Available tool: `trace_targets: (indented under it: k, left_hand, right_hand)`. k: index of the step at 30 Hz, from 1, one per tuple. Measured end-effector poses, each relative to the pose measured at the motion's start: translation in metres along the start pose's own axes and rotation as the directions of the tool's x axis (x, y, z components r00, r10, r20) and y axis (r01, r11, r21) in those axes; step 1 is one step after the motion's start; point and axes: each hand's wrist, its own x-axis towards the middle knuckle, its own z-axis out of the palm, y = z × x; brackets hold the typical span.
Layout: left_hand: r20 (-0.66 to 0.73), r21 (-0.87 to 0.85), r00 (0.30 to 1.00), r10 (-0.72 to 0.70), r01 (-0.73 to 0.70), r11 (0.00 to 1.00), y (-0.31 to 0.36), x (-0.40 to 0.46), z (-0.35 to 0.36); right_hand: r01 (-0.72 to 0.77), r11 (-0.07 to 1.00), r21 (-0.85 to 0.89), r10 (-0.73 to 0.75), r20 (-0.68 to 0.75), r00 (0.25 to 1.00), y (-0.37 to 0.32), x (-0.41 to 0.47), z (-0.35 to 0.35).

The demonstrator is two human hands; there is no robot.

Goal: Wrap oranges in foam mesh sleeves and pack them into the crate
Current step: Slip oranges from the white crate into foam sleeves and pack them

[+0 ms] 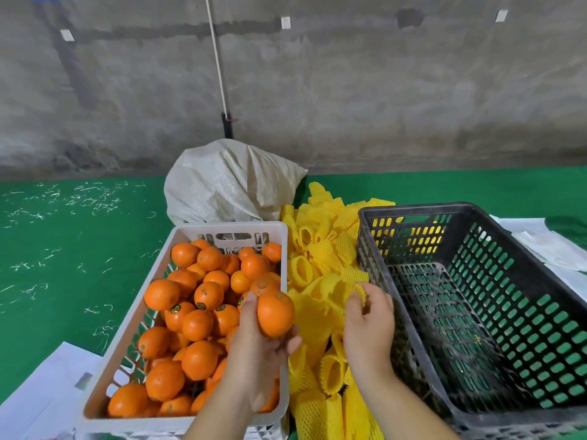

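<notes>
An orange [275, 314], round and smooth with a faintly dimpled skin, sits in my left hand [257, 354], fingers curled under it and thumb pressed along its left side; I hold it just above the right edge of the white crate [133, 315]. That crate is pale moulded plastic with slotted walls, heaped with loose oranges [198, 300], glossy and bright, a few bearing small dark round stickers.

My right hand [368, 325] pinches a foam mesh sleeve [351, 292] at its rim, a soft yellow tube of netted foam with a scalloped edge, lifted slightly from the pile of sleeves [320, 268]. The pile fills the gap between the two crates: short hollow cylinders, some flattened, some standing open, all with the same diamond-patterned lattice.

To my right stands the black crate [476, 312], rigid dark plastic pierced with rows of rounded rectangular holes through which the green surface shows. It holds no wrapped fruit; only thin bits of debris lie on its grid floor.

Behind the white crate slumps a woven sack [228, 182], off-white, crumpled and coarse. Everything rests on a green covered floor [63, 249] scattered with pale shreds, and white sheets [546, 246] lie flat beyond the black crate. The wall [349, 90] behind is rough grey concrete
</notes>
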Motion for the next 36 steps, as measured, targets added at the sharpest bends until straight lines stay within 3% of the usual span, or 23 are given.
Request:
trace_targets:
  k: [2, 4, 6, 11, 13, 17, 20, 22, 24, 26, 28, 30, 33, 36]
  left_hand:
    - [0.088, -0.068, 0.996, -0.002, 0.008, 0.998, -0.001, -0.003, 0.01]
    - [0.159, -0.043, 0.987, 0.026, -0.019, 0.999, -0.006, -0.004, 0.017]
    - [0.191, 0.018, 0.982, 0.006, -0.01, 1.0, -0.013, -0.003, 0.026]
    - [0.392, 0.125, 0.918, 0.068, -0.127, 0.984, -0.029, -0.003, 0.023]
    - [0.312, 0.14, 0.94, 0.135, -0.186, 0.972, -0.031, 0.001, 0.02]
    - [0.121, 0.181, 0.956, 0.266, -0.285, 0.941, -0.032, 0.007, 0.019]
    - [-0.021, 0.238, 0.943, 0.332, -0.318, 0.918, -0.033, 0.007, 0.021]
    - [0.049, 0.133, 0.943, 0.33, -0.334, 0.933, -0.03, 0.01, 0.024]
    - [0.237, 0.064, 0.919, 0.315, -0.338, 0.939, -0.034, 0.011, 0.012]
    - [0.306, 0.175, 0.915, 0.264, -0.327, 0.929, -0.038, 0.018, 0.011]
    - [0.357, 0.287, 0.878, 0.318, -0.427, 0.857, -0.045, 0.015, 0.005]
    - [0.232, 0.318, 0.881, 0.413, -0.47, 0.824, -0.05, 0.016, 0.0]
    - [0.047, 0.286, 0.867, 0.496, -0.488, 0.825, -0.049, 0.021, 0.004]
    - [-0.03, 0.203, 0.878, 0.478, -0.463, 0.863, -0.051, 0.023, 0.008]
  right_hand:
    - [0.055, 0.998, -0.016, -0.056, -0.09, 0.994, 0.0, 0.006, -0.006]
    - [0.141, 0.989, -0.044, -0.145, -0.081, 0.986, 0.001, 0.007, -0.009]
    - [0.206, 0.973, -0.106, -0.207, 0.006, 0.978, 0.002, 0.004, -0.008]
    - [0.163, 0.986, -0.045, -0.146, 0.26, 0.955, -0.002, -0.002, -0.006]
    - [0.226, 0.971, -0.079, -0.195, 0.284, 0.939, -0.005, 0.002, -0.012]
    - [0.152, 0.988, 0.031, -0.152, 0.374, 0.915, -0.014, -0.002, -0.019]
    - [0.269, 0.962, 0.046, -0.267, 0.369, 0.89, -0.016, -0.026, -0.01]
    - [0.332, 0.941, 0.065, -0.334, 0.325, 0.885, -0.016, -0.036, -0.007]
    - [0.335, 0.941, 0.051, -0.335, 0.299, 0.893, -0.016, -0.03, -0.01]
    - [0.349, 0.937, -0.012, -0.328, 0.313, 0.891, -0.016, -0.018, -0.016]
    - [0.393, 0.917, -0.071, -0.349, 0.333, 0.876, -0.019, -0.012, -0.022]
    - [0.474, 0.876, -0.094, -0.417, 0.347, 0.84, -0.022, -0.013, -0.026]
    - [0.606, 0.794, -0.047, -0.531, 0.431, 0.73, -0.021, -0.028, -0.029]
    - [0.532, 0.846, 0.019, -0.479, 0.466, 0.744, -0.019, -0.034, -0.025]
